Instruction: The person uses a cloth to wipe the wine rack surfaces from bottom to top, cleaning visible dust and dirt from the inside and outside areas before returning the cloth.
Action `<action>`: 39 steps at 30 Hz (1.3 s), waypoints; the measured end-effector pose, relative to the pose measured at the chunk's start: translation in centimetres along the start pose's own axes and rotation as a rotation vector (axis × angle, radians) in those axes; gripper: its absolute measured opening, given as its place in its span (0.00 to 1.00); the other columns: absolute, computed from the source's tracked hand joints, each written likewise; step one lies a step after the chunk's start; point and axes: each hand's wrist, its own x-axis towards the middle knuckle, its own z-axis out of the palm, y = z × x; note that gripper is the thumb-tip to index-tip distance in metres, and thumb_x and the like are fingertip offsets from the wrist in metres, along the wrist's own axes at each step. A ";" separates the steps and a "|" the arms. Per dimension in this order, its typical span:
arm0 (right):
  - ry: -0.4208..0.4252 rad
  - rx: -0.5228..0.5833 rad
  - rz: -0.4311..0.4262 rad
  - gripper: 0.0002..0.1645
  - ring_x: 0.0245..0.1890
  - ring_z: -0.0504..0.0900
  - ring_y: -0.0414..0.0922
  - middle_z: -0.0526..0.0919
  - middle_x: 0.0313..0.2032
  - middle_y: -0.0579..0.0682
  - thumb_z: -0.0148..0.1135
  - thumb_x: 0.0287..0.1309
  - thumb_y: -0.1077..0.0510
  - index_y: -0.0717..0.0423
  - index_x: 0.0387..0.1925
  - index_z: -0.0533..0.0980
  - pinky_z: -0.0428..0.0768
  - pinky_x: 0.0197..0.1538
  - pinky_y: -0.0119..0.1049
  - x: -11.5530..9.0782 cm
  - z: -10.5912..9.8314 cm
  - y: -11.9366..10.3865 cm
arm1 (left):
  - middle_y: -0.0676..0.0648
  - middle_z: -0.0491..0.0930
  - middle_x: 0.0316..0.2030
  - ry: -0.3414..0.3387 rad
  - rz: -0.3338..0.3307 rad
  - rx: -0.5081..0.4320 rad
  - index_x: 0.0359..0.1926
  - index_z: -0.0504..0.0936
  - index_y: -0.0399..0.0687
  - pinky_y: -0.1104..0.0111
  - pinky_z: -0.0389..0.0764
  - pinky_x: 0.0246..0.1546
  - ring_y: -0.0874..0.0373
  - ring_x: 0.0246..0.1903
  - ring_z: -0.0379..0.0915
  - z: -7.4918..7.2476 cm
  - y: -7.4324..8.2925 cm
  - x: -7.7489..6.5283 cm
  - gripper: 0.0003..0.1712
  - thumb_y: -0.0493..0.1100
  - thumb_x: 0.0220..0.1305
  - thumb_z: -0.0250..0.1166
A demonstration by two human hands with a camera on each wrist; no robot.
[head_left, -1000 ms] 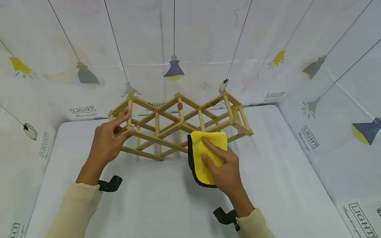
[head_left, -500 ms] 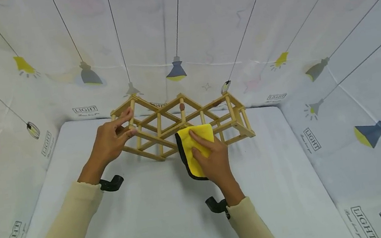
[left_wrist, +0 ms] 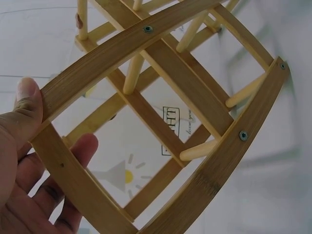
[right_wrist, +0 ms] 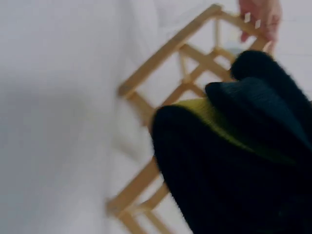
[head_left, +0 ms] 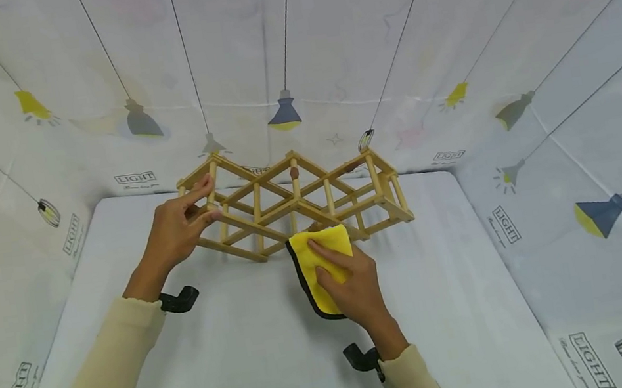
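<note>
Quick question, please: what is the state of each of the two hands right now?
Left hand: closed, holding the rack at its left end.
Right hand: closed, holding the yellow cloth.

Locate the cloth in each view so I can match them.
Head: the cloth is just below centre, in the right hand, at the rack.
Left wrist: not in it.
Right wrist: lower right, mostly dark with a yellow strip.
Shared landmark: the left hand, gripping the rack's end.
</note>
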 end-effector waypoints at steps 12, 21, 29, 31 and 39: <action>-0.165 -0.055 0.438 0.29 0.34 0.80 0.46 0.86 0.57 0.56 0.70 0.65 0.60 0.30 0.63 0.83 0.83 0.33 0.33 -0.3 0.1 2.9 | 0.53 0.64 0.79 -0.012 0.007 -0.021 0.78 0.69 0.50 0.48 0.78 0.69 0.41 0.75 0.69 0.3 -0.1 -0.1 0.38 0.48 0.71 0.70; -0.086 0.054 0.093 0.29 0.41 0.85 0.47 0.84 0.60 0.53 0.70 0.68 0.58 0.30 0.66 0.81 0.89 0.40 0.35 0.7 -0.5 1.0 | 0.53 0.65 0.79 0.009 -0.001 -0.006 0.78 0.69 0.52 0.46 0.79 0.67 0.39 0.69 0.75 -0.1 0.0 -0.1 0.37 0.49 0.72 0.69; -0.026 0.045 -0.083 0.29 0.51 0.85 0.49 0.81 0.64 0.54 0.68 0.73 0.56 0.36 0.71 0.77 0.90 0.47 0.40 3.6 -0.1 -1.1 | 0.53 0.65 0.79 0.001 -0.014 0.016 0.78 0.70 0.51 0.44 0.81 0.64 0.37 0.62 0.82 0.1 0.0 -0.3 0.37 0.49 0.72 0.69; -0.008 0.032 -0.071 0.29 0.52 0.85 0.49 0.81 0.65 0.53 0.68 0.72 0.57 0.35 0.70 0.78 0.91 0.49 0.41 3.9 0.0 -0.7 | 0.53 0.65 0.79 0.000 -0.010 0.015 0.78 0.70 0.51 0.44 0.81 0.64 0.37 0.61 0.82 0.1 0.1 -0.3 0.37 0.49 0.72 0.69; 0.107 0.033 0.137 0.29 0.52 0.86 0.50 0.82 0.64 0.53 0.70 0.68 0.60 0.30 0.65 0.81 0.91 0.49 0.41 1.9 -0.3 3.4 | 0.54 0.65 0.79 0.000 -0.009 -0.002 0.78 0.70 0.52 0.45 0.80 0.66 0.38 0.64 0.80 0.0 0.1 0.0 0.38 0.49 0.71 0.70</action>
